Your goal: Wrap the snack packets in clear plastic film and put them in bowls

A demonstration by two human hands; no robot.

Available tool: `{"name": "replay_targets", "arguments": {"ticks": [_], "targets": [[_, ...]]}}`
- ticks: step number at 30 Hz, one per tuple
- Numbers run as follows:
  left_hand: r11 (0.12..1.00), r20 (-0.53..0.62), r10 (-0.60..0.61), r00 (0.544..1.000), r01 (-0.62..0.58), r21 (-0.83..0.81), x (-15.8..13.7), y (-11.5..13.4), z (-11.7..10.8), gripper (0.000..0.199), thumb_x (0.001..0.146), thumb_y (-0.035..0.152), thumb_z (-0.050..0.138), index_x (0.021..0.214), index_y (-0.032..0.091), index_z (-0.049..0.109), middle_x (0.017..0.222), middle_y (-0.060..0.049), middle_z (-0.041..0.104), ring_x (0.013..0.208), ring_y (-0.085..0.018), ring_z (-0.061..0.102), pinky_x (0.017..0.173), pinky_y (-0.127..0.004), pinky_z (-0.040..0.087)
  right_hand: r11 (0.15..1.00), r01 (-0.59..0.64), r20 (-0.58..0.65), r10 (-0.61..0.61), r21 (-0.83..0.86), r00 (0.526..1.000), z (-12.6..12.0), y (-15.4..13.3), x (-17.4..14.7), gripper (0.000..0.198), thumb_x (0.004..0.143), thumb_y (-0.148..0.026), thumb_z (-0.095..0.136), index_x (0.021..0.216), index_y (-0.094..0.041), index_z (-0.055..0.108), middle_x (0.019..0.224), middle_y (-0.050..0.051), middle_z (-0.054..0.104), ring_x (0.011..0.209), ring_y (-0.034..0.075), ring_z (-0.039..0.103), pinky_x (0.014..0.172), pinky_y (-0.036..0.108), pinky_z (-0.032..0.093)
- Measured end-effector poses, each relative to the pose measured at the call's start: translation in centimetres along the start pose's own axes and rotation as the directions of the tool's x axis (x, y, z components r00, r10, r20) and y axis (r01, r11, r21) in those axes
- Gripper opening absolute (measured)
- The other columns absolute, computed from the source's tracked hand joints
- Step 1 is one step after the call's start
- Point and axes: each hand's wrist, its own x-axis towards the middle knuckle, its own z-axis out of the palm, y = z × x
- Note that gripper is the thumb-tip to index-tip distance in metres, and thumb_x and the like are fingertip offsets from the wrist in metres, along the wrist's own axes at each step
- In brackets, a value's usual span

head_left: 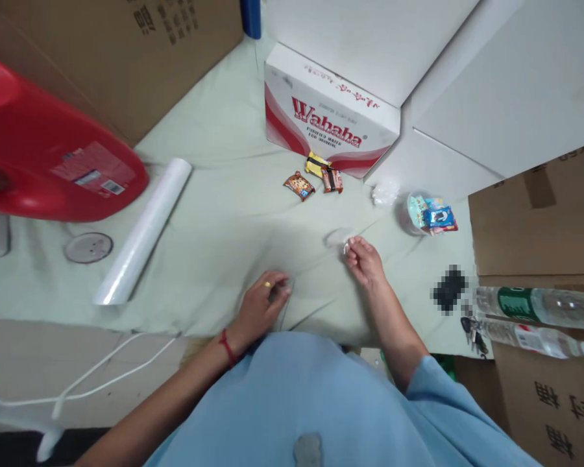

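The right hand (365, 259) pinches one end of a clear bag (338, 237) while the left hand (261, 303), fingers curled, pins its near edge to the worktop (224, 214), apparently to spread it flat; three snack packs (316, 176) lie just beyond.

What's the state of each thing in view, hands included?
Left hand: resting on the cloth, fingers curled, grip contents unclear.
Right hand: fingertips pinched on a small clear plastic piece.
Plastic film roll: lying flat, rolled up.
Wahaha box: closed, lying flat.
Snack packets: three, sealed, loose on the cloth.
Water bottles: two, lying on their sides.
Red container: lying on its side.
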Motion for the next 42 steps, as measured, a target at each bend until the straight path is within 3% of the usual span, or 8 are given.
{"name": "replay_targets", "arguments": {"ticks": [6,10,19,22,25,30,35,42], "targets": [[0.981,0.096,0.107,0.990,-0.089,-0.173,3.9,2.8,3.4,0.052,0.092,0.047,0.073,0.135,0.020,0.060,0.141,-0.018,0.061,0.131,-0.029,0.061,0.102,-0.044,0.058,0.932,-0.225,0.118,0.199,0.283,0.973,2.0,4.5,-8.2,0.043,0.072,-0.042,0.095,0.078,-0.021,0.058,0.063,-0.008,0.044,0.051,0.005,0.024,0.041,0.014,0.022],[0.964,0.189,-0.007,0.982,0.057,-0.261,5.0,2.5,3.9,0.025,0.097,0.042,0.061,0.105,0.021,0.072,0.107,-0.009,0.076,0.104,-0.024,0.069,0.097,-0.040,0.055,0.911,-0.313,0.218,0.259,0.268,0.941,1.2,3.9,-8.5,0.045,0.074,-0.044,0.095,0.075,-0.020,0.056,0.059,-0.009,0.039,0.048,0.004,0.023,0.038,0.014,0.020],[0.739,0.063,-0.440,0.896,0.401,-0.541,4.3,2.2,1.6,0.048,0.080,0.066,0.076,0.083,0.018,0.067,0.070,0.002,0.060,0.066,-0.013,0.050,0.063,-0.026,0.039,0.984,-0.180,0.203,0.175,0.004,0.963,-2.2,1.4,-6.3,0.043,0.069,-0.050,0.094,0.076,-0.020,0.063,0.086,0.001,0.067,0.071,0.013,0.058,0.064,0.025,0.052],[0.702,-0.001,-0.500,0.866,0.404,-0.586,4.6,2.0,2.2,0.049,0.077,0.066,0.077,0.080,0.019,0.065,0.068,0.003,0.059,0.063,-0.013,0.049,0.061,-0.025,0.039,0.960,0.075,0.082,-0.055,-0.271,0.995,-1.9,1.7,-6.6,0.043,0.082,-0.063,0.081,0.087,-0.023,0.065,0.093,0.003,0.068,0.081,0.018,0.061,0.074,0.031,0.055],[0.701,-0.043,-0.528,0.848,0.406,-0.586,4.9,2.0,2.8,0.048,0.078,0.066,0.076,0.080,0.020,0.064,0.065,0.004,0.058,0.059,-0.013,0.049,0.057,-0.026,0.039,0.734,0.428,0.159,-0.409,-0.528,0.898,-0.9,1.8,-7.8,0.045,0.089,-0.065,0.074,0.106,-0.025,0.068,0.113,0.008,0.068,0.107,0.025,0.063,0.096,0.041,0.054],[0.744,0.001,-0.480,0.878,0.408,-0.529,4.9,3.2,3.2,0.050,0.083,0.068,0.071,0.075,0.021,0.060,0.062,0.004,0.056,0.057,-0.013,0.047,0.055,-0.026,0.037,0.417,0.656,0.483,-0.452,-0.630,0.750,1.2,3.1,-8.9,0.035,0.093,-0.051,0.076,0.118,-0.027,0.072,0.127,0.012,0.069,0.121,0.030,0.060,0.109,0.051,0.048],[0.773,-0.022,-0.469,0.883,0.399,-0.493,4.2,3.6,3.0,0.058,0.090,0.074,0.060,0.067,0.021,0.057,0.060,0.003,0.052,0.056,-0.012,0.044,0.055,-0.027,0.035,0.638,0.515,0.319,-0.405,-0.572,0.857,1.0,4.5,-7.9,0.023,0.102,-0.044,0.063,0.092,-0.025,0.071,0.100,0.008,0.073,0.099,0.024,0.066,0.093,0.044,0.053],[0.774,-0.086,-0.539,0.838,0.453,-0.442,4.3,1.8,1.8,0.048,0.091,0.068,0.059,0.079,0.021,0.063,0.056,0.003,0.052,0.053,-0.015,0.047,0.053,-0.029,0.037,0.987,0.020,0.020,-0.017,-0.158,1.000,0.0,3.6,-7.8,0.040,0.086,-0.061,0.075,0.086,-0.025,0.058,0.070,-0.004,0.064,0.052,0.012,0.053,0.047,0.026,0.042]]}}
